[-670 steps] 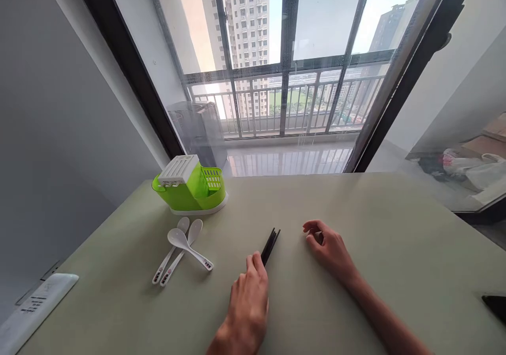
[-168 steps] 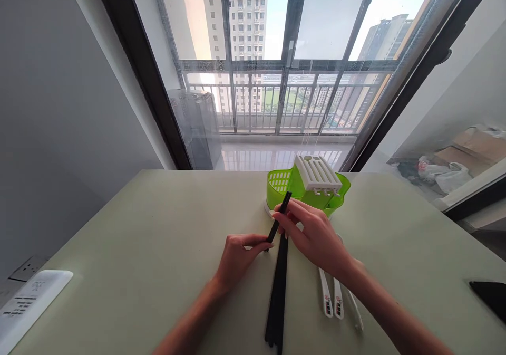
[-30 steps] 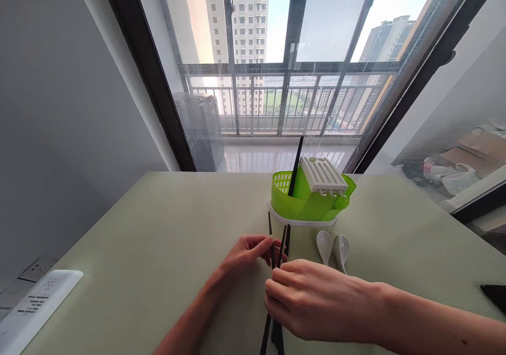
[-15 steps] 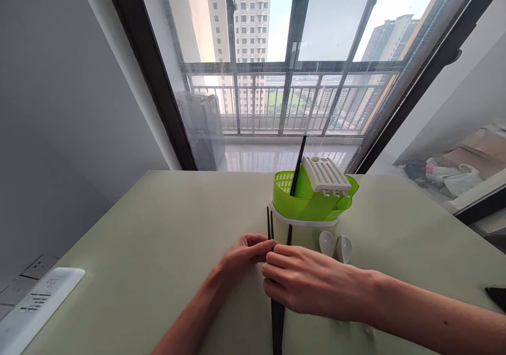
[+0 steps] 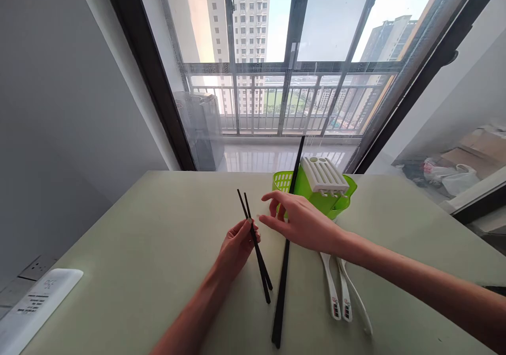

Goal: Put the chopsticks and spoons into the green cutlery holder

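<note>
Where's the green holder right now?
In the head view, the green holder stands right of centre toward the back of the table, partly behind the right hand.

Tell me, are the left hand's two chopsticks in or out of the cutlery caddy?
Out: the left hand holds both black chopsticks, apart from the green cutlery caddy.

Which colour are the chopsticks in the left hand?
The chopsticks are black, as the head view shows.

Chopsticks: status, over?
Left hand: gripping two chopsticks. Right hand: open, holding nothing, hiding part of holder. More chopsticks on table, beside held pair.
</note>
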Motion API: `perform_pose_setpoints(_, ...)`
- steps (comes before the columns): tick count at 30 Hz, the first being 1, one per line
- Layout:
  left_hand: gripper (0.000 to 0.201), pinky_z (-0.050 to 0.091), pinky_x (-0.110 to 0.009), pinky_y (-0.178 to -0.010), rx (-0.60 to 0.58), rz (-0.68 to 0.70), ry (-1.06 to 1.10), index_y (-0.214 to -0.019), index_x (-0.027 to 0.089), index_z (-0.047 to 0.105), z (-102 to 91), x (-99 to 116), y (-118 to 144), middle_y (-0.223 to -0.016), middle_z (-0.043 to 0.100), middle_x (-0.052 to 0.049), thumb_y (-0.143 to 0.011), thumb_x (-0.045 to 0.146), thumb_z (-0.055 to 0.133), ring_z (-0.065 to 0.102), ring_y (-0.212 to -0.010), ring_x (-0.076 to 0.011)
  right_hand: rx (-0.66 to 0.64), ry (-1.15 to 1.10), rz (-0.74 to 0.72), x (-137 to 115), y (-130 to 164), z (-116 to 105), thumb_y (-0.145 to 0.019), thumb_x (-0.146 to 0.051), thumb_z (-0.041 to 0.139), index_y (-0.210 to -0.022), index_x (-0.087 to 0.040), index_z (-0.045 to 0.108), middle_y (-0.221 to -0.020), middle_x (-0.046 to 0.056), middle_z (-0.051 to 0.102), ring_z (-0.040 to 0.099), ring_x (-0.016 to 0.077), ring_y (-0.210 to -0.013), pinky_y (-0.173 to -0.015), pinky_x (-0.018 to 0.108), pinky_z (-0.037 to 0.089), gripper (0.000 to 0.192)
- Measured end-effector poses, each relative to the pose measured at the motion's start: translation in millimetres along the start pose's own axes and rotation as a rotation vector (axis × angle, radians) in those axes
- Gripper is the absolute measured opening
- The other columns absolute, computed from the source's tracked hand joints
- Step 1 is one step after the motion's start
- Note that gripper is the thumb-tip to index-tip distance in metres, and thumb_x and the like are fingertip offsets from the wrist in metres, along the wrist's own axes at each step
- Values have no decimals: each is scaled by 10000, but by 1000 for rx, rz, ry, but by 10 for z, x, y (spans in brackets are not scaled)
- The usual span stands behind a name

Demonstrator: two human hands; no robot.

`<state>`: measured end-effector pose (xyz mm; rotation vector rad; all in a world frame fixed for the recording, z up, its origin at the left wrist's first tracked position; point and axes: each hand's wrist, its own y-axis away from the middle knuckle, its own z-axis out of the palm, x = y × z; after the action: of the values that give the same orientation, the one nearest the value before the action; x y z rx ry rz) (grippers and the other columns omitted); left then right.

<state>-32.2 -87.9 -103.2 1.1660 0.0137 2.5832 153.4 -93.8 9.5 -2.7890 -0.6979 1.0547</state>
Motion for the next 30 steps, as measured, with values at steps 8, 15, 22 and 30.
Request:
perform_pose_setpoints(8, 360, 419, -228, -614, -163, -14, -30, -730, 140, 705, 46, -20, 88, -667, 558, 17, -731, 461, 867, 488, -592, -71, -26, -166, -92, -145, -192, 161, -1004, -365, 507, -733, -191, 581, -666, -38, 566, 500, 103, -633, -612, 230, 369, 330)
perform_pose_setpoints(15, 360, 435, -271, -698, -179, 53, -220, -895, 153, 760, 47, -5, 113, -674, 629, -10, -816, 504, 782, 547, -659, -120, 183, -89, -200, -278, -130, -66, -1020, -305, 481, -776, -215, 475, -728, -25, 559, 466, 116, -651, -648, 246, 364, 260)
perform_pose_setpoints(22, 219, 515, -337, -896, -29, 287, -680, -939, 211, 827, 147, 22, 119, -924, 790, -44, -810, 385, 792, 689, -930, -235, 144, 47, -329, -137, 61, -143, -1034, -276, 454, -936, -204, 536, -812, -7, 573, 449, 98, -613, -581, 241, 319, 146)
perform_pose_setpoints(30, 192, 540, -316, -868, -11, 348, -820, -991, 269, 830, 103, -64, 57, -986, 800, -11, -826, 348, 771, 712, -926, -225, 148, 105, -335, -23, 148, -187, -1034, -251, 437, -946, -202, 525, -794, -18, 576, 411, 91, -585, -569, 238, 317, 133)
